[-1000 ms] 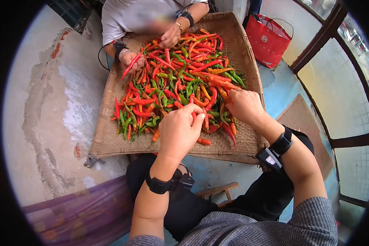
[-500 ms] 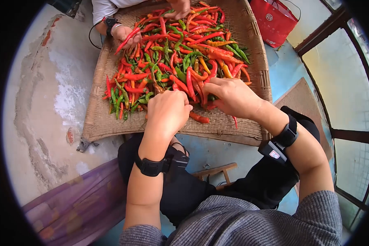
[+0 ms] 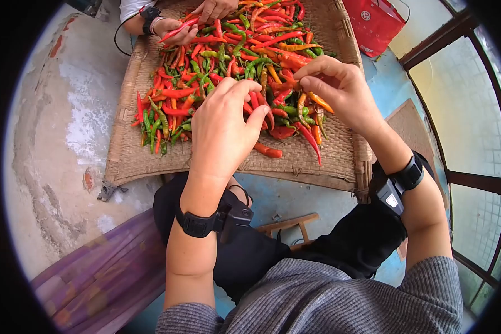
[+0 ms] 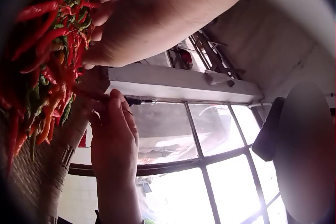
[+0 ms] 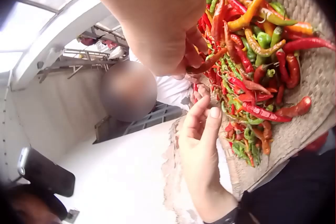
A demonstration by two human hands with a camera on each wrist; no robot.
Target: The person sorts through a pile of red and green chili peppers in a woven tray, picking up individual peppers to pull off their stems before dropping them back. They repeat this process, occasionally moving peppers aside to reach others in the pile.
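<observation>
Red, orange and green chili peppers (image 3: 250, 53) lie heaped on a shallow woven tray (image 3: 150, 161). Above the near side of the heap is my left hand (image 3: 220, 128), thumb held apart from loosely bent fingers. Nothing shows between them in the right wrist view. To its right, my right hand (image 3: 345, 94) pinches a reddish chili pepper (image 5: 212, 60) between thumb and fingertips, over the heap. Across the tray, another person's hand (image 3: 175, 37) holds a long red chili pepper (image 3: 179, 29). That person's other hand (image 3: 217, 8) is close beside it.
A red bag (image 3: 373, 25) stands on the floor beyond the tray's right rim. Below the near edge are my legs and a wooden stool (image 3: 286, 224). A purple cloth (image 3: 106, 264) lies at lower left, and framed windows (image 3: 473, 100) line the right side.
My right hand has moved up and right with a chili pepper pinched. My left thumb and fingers have spread apart. The other person's hands have come together.
</observation>
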